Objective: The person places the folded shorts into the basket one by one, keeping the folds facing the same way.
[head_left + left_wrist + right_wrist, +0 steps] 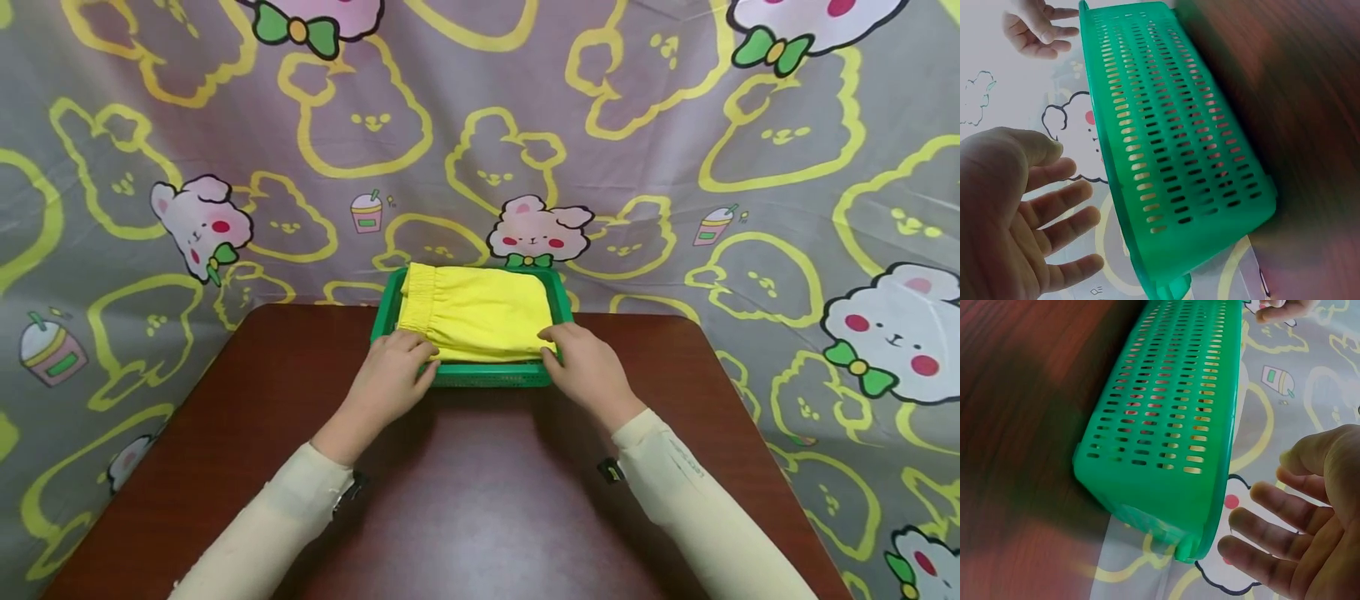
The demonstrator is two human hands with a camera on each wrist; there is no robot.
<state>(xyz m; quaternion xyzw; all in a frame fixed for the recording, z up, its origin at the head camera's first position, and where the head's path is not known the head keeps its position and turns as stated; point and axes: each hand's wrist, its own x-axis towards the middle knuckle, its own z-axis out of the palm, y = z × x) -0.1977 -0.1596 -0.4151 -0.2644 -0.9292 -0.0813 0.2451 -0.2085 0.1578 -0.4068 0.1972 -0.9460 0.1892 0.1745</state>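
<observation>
Folded yellow elastic-waist pants [483, 308] lie in a green plastic basket [487, 373], the gathered waistband towards the left. My left hand [390, 371] is over the basket's front left corner, near the pants. On the other side, my right hand [588, 367] hovers at the front right corner, its fingertips by the edge of the cloth. Both wrist views show the slotted basket wall [1166, 137] with loosely bent fingers [1272, 528] just off the rim, gripping nothing. Pinkish-red patches show through the slots; what they belong to is hidden.
The basket stands at the back of a dark red-brown table [480, 500]. Right behind it hangs a grey curtain [465, 92] printed with yellow outlines and white rabbits, which also runs along both sides.
</observation>
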